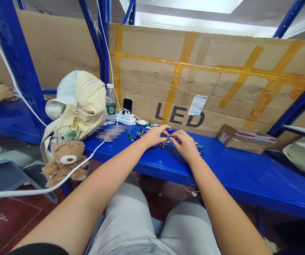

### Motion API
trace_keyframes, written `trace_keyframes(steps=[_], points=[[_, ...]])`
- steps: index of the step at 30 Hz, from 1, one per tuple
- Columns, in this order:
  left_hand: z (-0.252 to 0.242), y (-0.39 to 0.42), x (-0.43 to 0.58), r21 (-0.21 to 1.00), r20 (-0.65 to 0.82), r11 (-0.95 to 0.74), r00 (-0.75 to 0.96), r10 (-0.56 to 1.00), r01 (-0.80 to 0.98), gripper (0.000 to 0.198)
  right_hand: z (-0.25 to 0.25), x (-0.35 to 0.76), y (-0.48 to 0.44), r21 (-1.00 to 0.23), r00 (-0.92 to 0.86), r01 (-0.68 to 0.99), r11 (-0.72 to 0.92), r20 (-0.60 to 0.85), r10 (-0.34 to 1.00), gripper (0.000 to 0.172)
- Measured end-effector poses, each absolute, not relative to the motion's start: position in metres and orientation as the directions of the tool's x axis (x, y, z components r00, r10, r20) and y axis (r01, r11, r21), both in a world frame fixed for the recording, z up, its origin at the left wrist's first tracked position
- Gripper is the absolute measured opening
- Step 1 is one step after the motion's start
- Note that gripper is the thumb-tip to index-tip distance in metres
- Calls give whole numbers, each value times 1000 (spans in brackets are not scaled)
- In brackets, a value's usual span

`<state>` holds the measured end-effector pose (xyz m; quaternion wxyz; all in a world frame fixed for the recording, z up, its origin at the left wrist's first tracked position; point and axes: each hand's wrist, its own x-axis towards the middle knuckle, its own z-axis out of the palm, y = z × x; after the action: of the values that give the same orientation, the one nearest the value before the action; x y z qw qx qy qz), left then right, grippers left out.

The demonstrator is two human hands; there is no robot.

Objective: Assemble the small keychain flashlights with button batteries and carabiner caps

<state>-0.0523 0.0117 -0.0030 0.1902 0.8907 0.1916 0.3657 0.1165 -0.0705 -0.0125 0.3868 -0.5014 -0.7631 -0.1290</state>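
Taking the person's place on the bench [229,166] as the centre of a clock, with twelve straight ahead, both hands meet near the middle: the left hand [155,136] and right hand [184,143] each have thumb and fingers closed in a pinch on a small metal piece [169,139], partly hidden by the fingertips, its exact form too small to tell. It looks stiff, very light and hardly fragile, yet its smooth, shiny surface could slip, so a pinch at its edges with the fingertip pads seems the surest hold. Just beside it, toward seven o'clock, lie irregular metal charms [163,144], glinting and likely just as light. A slim green clip [130,137] sits at nine o'clock, and a teal looped clip [199,145] at about four; both look hard and glossy. The bench is smooth, painted blue metal, so small parts may skid on it. At three o'clock stands an open cardboard box [244,141], matt and thin-walled; at twelve rises a creased cardboard panel [142,81] crossed with shiny brown tape. Toward ten are a clear plastic bottle [111,108] and a soft cream fabric backpack [92,101], with a curly-pile plush bear [68,166] hanging between eight and nine.
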Motion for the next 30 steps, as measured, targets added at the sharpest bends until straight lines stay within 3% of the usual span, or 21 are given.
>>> trace_keyframes(steps=[5, 8, 13, 21, 30], points=[[-4, 21, -52, 523, 598, -791, 523, 607, 319, 45, -17, 115, -68, -190, -236, 886, 423, 601, 764, 14], [-5, 23, -53, 505, 604, -788, 508, 614, 352, 44, -20, 110, -65, -171, -294, 895, 411, 468, 833, 14], [-5, 22, -53, 490, 603, -800, 529, 597, 346, 42, -19, 101, -62, -162, -280, 918, 362, 383, 880, 14], [-6, 22, -52, 485, 602, -828, 578, 550, 283, 39, -21, 106, -60, -153, -217, 943, 295, 388, 896, 10], [-7, 21, -52, 479, 595, -836, 600, 534, 269, 43, -20, 106, -62, -271, -167, 917, 293, 406, 898, 4]])
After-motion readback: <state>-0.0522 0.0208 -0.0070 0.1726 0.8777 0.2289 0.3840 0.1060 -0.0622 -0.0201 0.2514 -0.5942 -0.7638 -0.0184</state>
